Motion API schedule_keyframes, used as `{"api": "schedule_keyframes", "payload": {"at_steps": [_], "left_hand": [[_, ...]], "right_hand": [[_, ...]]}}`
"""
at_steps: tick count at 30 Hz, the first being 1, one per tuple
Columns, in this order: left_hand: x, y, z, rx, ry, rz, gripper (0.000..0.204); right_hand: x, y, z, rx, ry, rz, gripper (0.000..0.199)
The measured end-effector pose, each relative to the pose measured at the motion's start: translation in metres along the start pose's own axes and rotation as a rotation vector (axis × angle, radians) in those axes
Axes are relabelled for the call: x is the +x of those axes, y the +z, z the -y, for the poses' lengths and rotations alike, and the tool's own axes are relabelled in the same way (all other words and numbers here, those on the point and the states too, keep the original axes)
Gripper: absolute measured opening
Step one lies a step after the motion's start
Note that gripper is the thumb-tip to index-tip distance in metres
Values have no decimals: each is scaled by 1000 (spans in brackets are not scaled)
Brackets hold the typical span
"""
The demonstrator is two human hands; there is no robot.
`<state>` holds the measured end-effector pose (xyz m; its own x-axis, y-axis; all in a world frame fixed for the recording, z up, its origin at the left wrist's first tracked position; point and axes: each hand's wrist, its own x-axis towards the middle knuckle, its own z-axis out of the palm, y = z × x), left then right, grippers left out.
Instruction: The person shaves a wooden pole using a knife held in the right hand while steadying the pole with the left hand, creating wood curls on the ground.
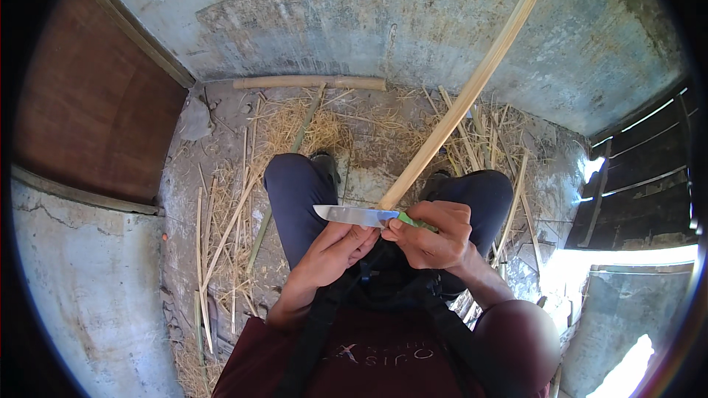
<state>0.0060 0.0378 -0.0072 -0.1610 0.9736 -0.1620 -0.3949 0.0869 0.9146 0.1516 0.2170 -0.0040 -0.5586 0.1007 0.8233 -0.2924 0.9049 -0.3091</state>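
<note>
My right hand (435, 234) is closed around the green handle of a knife (350, 215), its blade pointing left. A long pale split-bamboo strip (464, 99) slants up and away to the right, and its near end passes behind the blade. My left hand (332, 252) is closed just below the blade, its fingertips at the strip's near end, which the blade and fingers hide. The two hands almost meet in front of my lap.
Straw shavings (306, 124) and thin bamboo strips (225, 243) litter the floor around my legs. A bamboo pole (310, 82) lies along the foot of the grey wall (295, 29). A brown panel (96, 88) stands at the left, dark boards (634, 184) at the right.
</note>
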Motion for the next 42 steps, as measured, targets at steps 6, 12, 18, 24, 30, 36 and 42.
{"api": "schedule_keyframes", "payload": {"at_steps": [6,12,18,24,30,36,42], "left_hand": [[0,0,3,-18,11,9,39],[2,8,-5,19,37,-20,36],[3,7,-1,25,51,-38,41],[-7,-4,2,-43,-55,-15,48],[-4,-3,2,19,-58,-54,48],[1,8,-6,138,22,-98,42],[2,10,0,459,204,-162,34]], "right_hand": [[1,2,-3,11,-26,-46,31],[5,-3,-2,-36,-46,-25,28],[6,-6,-1,-51,-37,-12,25],[12,-28,-25,-69,158,-113,17],[9,-21,-26,-10,141,-76,20],[3,-13,-13,-2,85,10,23],[4,-16,-15,-37,61,-16,25]]}}
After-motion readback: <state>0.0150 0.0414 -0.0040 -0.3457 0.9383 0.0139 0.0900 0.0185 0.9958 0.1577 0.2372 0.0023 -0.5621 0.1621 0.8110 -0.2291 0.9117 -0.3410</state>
